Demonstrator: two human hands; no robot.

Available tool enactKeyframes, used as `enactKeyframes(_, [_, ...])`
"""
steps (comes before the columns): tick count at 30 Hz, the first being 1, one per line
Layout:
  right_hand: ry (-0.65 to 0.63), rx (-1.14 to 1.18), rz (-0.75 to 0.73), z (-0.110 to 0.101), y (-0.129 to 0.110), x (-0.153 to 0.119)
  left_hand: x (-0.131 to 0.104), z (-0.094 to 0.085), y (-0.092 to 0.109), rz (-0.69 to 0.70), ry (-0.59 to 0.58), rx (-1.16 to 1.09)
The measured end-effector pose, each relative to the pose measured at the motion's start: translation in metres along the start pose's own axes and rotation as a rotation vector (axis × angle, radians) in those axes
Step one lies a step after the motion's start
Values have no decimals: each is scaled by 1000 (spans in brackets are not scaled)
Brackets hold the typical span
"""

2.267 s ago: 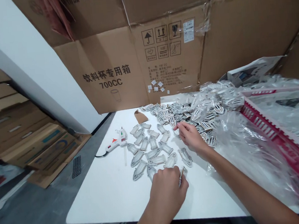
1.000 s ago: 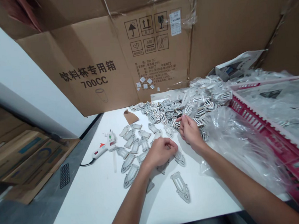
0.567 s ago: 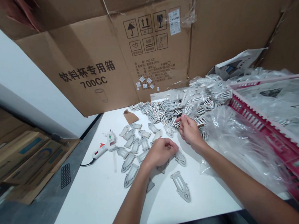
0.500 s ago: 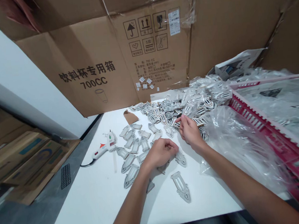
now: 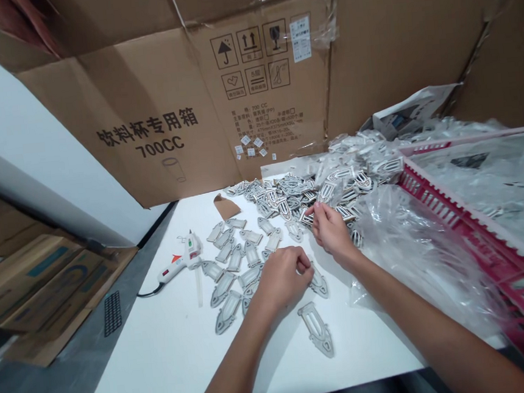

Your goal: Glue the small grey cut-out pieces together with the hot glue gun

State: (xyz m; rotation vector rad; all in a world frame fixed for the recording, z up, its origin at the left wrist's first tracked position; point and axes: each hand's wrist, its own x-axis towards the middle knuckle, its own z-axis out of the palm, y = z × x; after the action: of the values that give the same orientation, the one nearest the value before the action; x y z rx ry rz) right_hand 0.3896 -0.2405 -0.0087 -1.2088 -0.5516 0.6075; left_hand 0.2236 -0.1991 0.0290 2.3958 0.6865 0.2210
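My left hand is over the white table, its fingers curled down beside a grey flat piece; what they hold, if anything, is hidden. My right hand is closed in a pinch at the front of the heap of grey and white pieces, and I cannot make out anything between its fingertips. Several grey pieces lie spread to the left of my left hand. Nearer the front edge lies a single grey piece.
A glue gun lies at the left, near a brown cardboard scrap. Clear plastic bags and a pink basket are at the right. A large cardboard box stands behind the white table.
My left hand has shifted slightly, its arm a little to the right, uncovering more of the pieces beside it. My right hand keeps its pinch. The view has shifted slightly.
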Motion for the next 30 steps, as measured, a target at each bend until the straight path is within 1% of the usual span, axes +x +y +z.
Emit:
enactKeyframes(5, [-16,3,15,0,4,-1,1,-2,1,-6,-6,-33])
enactKeyframes(8, [-51,-6,59,1,4,-3,2,-3,1,13,-4,-142])
enactKeyframes(13, [-212,-79,64,6,3,-9,5,-2,2,46,142,-408])
enactKeyframes(16, [-260,-95,78,9,1,-12,8,1,1,35,162,-506])
enactKeyframes(19, [-280,-76,112,10,1,-14,10,6,-2,4,183,-543])
enactKeyframes(22, [-326,-56,220,11,0,-17,12,8,-6,-41,205,-560])
enactKeyframes(25, [-365,-9,324,10,-3,-20,14,5,-10,-109,276,-542])
enactKeyframes(30, [-363,116,389,5,-12,-22,16,-2,-14,-152,384,-507])
